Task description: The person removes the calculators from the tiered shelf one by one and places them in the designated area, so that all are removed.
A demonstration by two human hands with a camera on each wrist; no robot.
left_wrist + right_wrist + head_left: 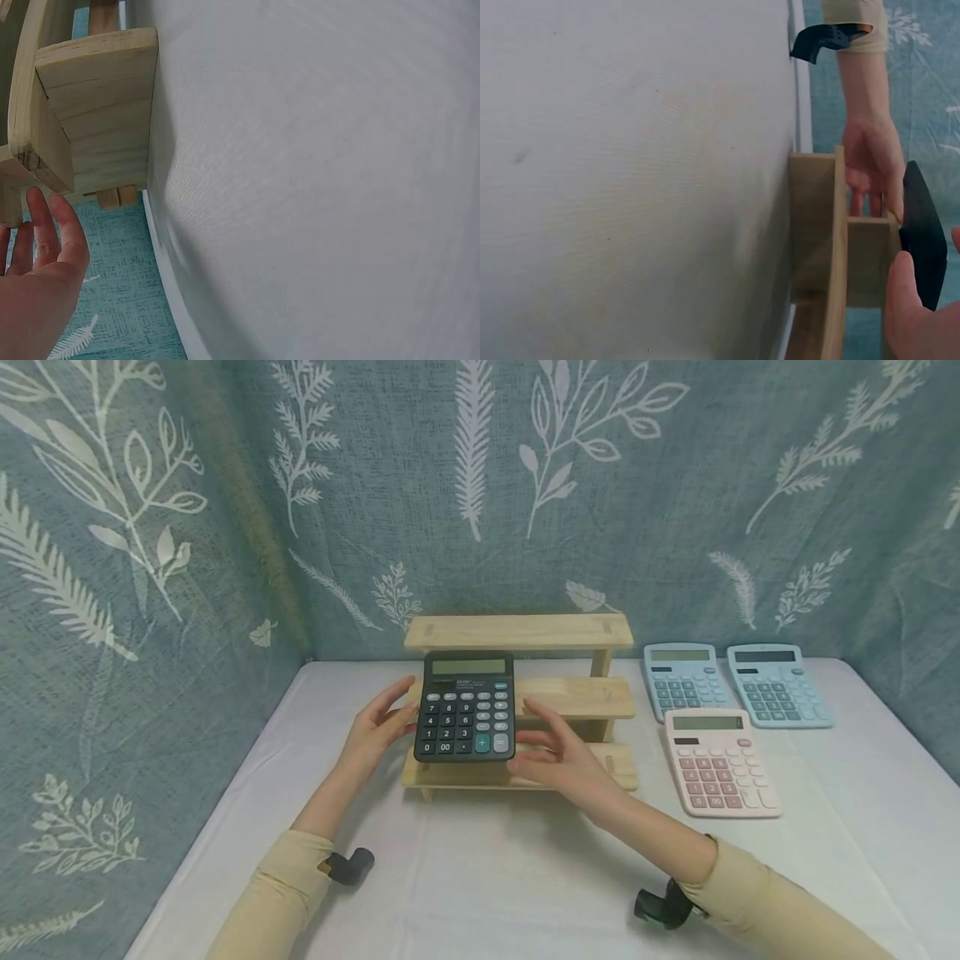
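A black calculator [465, 714] is tilted with its keys and screen facing the head camera, in front of the middle and lower steps of a wooden rack [577, 697]. My left hand [378, 722] holds its left edge, with the thumb at the side. The right hand [562, 760] has its fingertips at the lower right edge, the index finger raised. Seen edge-on in the right wrist view, the calculator [924, 232] sits between the right thumb and fingers, the left hand [874, 161] at its far side. The left wrist view shows the left hand [49, 262] with bent fingers by the rack; the calculator is hidden there.
To the right on the white-covered table [480, 877] lie a pink calculator [720, 764], a blue calculator [682, 681] and another blue calculator [780, 689]. A patterned teal curtain [420, 510] hangs behind and along the sides. The rack has three steps.
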